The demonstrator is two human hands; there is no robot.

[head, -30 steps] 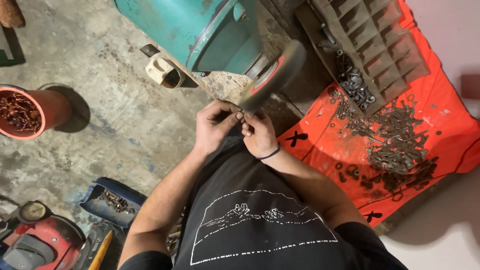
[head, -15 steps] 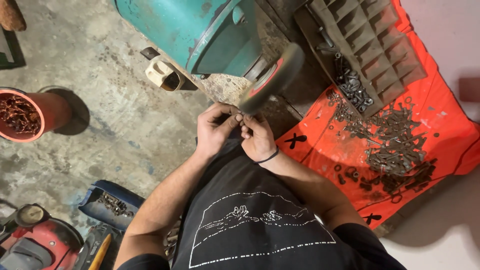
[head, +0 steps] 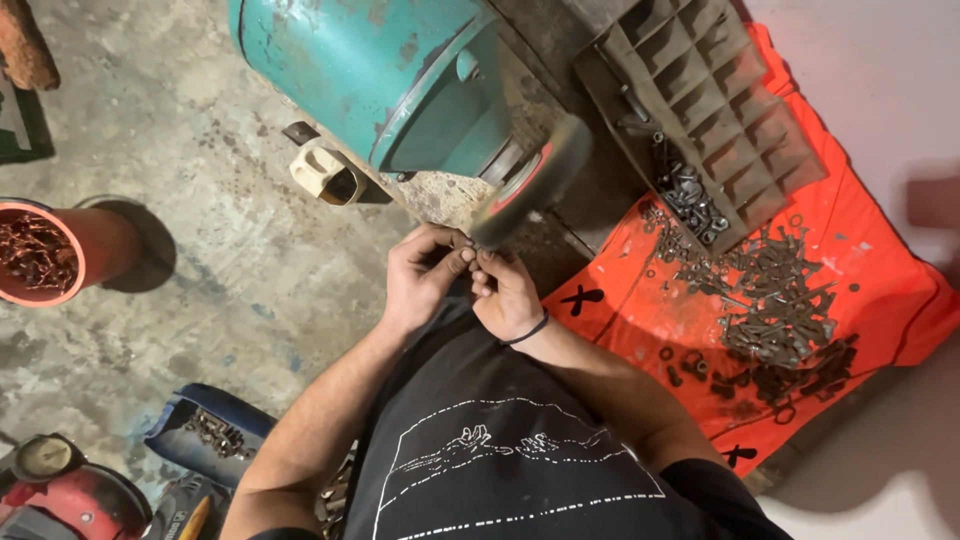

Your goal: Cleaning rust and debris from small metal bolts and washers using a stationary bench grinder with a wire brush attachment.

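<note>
Both hands, left hand [head: 425, 275] and right hand [head: 508, 295], pinch a small part at the wheel [head: 532, 182]; part pile [head: 775, 300] right of the wheel remains.

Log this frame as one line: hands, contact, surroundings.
left hand: pinching small part, item unclear | right hand: same part, at spinning wheel | grinder motor: teal | orange cloth: loose metal parts

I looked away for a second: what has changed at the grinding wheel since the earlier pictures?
Almost nothing. Both hands, left hand and right hand, stay pinched together at the lower edge of the grinding wheel, on something too small to make out. The metal parts on the orange cloth and the red bucket lie as before.
</note>
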